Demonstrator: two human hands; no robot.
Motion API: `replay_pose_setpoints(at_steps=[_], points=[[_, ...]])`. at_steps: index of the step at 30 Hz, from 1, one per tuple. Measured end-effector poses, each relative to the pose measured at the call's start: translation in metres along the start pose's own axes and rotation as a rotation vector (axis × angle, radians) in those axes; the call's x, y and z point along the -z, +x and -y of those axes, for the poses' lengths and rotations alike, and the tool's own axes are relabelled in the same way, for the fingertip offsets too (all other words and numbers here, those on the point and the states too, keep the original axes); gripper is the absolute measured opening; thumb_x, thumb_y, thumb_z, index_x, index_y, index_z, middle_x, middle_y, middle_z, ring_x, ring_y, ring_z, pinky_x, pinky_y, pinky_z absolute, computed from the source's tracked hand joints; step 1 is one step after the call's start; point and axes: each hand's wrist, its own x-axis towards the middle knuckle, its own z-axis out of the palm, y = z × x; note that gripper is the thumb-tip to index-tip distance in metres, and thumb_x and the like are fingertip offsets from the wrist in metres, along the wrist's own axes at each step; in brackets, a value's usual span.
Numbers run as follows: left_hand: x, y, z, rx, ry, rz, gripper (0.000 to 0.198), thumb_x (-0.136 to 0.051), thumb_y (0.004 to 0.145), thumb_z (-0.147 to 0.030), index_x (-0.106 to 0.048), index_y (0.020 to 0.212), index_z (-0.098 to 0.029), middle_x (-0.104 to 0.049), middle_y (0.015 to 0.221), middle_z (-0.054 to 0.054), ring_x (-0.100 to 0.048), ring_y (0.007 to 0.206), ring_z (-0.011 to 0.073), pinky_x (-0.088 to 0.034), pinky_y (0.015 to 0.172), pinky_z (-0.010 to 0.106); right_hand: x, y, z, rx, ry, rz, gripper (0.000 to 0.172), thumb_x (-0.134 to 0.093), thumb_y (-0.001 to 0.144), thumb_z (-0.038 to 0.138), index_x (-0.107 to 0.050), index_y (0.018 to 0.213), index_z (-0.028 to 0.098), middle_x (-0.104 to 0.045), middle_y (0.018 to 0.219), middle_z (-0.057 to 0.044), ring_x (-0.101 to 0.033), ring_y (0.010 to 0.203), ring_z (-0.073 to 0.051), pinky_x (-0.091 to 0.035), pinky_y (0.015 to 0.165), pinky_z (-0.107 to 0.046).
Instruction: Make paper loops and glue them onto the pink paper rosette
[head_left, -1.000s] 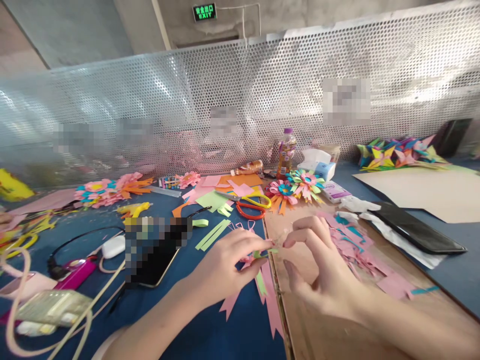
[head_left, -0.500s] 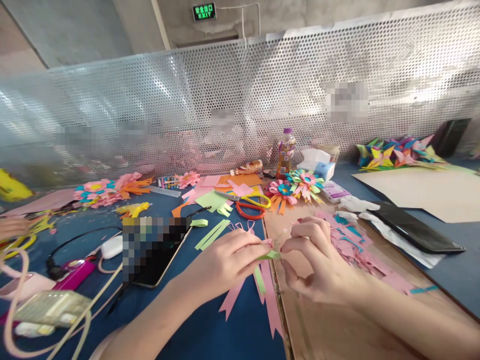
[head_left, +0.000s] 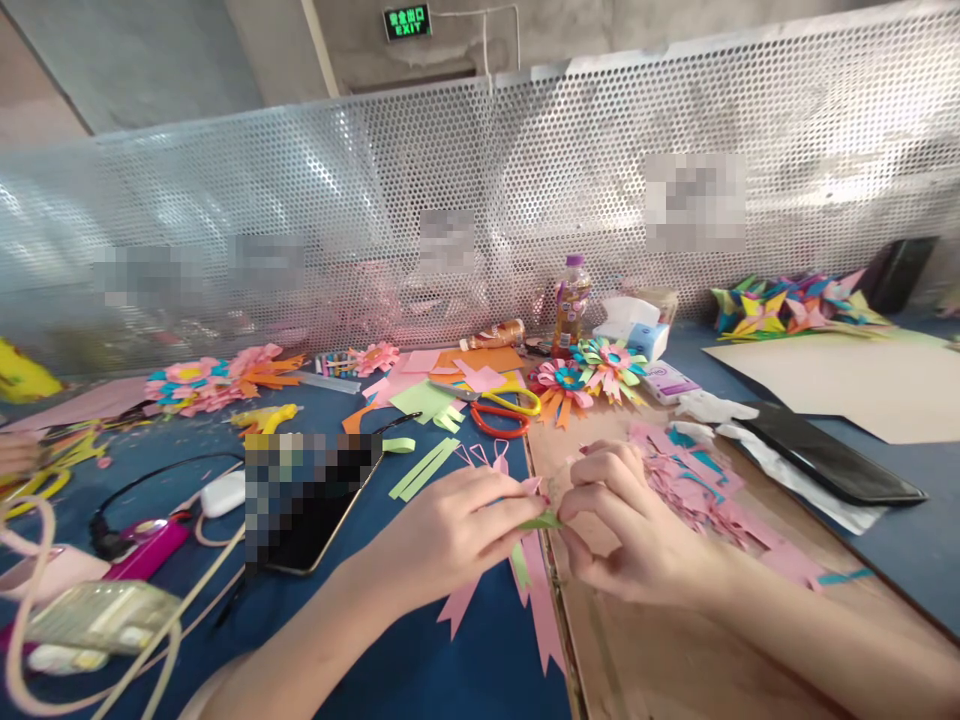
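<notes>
Near the middle of the table, my left hand (head_left: 454,525) is closed on a small green paper strip (head_left: 540,521), which sticks out past its fingertips. My right hand (head_left: 634,525) comes in from the other side, thumb and forefinger pinched at the strip's right end. Most of the strip is hidden by the fingers. Under the hands lie pink paper tails (head_left: 546,610) with notched ends and a green notched tail (head_left: 520,572). Pink paper loops (head_left: 501,458) show just beyond my left hand. Flat green strips (head_left: 424,470) lie to the left of them.
Scissors (head_left: 501,410) lie beyond the hands. A phone (head_left: 315,530) and cables are at left, paper scraps (head_left: 694,485) at right. Paper flowers (head_left: 607,368), a bottle (head_left: 572,305) and tissues (head_left: 634,330) stand before a perforated metal screen (head_left: 300,180). Another person's hand (head_left: 19,455) shows at far left.
My right hand has shifted slightly left, and its fingertips now meet the green strip's end. My left hand stays nearly in place, still holding the strip.
</notes>
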Motion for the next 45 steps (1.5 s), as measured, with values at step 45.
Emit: replay_pose_setpoints(at_steps=[45], points=[[0.026, -0.004, -0.004, 0.118, -0.190, 0.059, 0.029, -0.057, 0.082, -0.009, -0.060, 0.109, -0.019, -0.062, 0.095, 0.003, -0.058, 0.083, 0.0095, -0.048, 0.077, 0.019, 0.007, -0.010, 0.013, -0.115, 0.051, 0.064, 0.019, -0.047, 0.078, 0.014, -0.044, 0.096, 0.019, -0.056, 0.055, 0.004, -0.052, 0.044, -0.011, -0.046, 0.045, -0.023]])
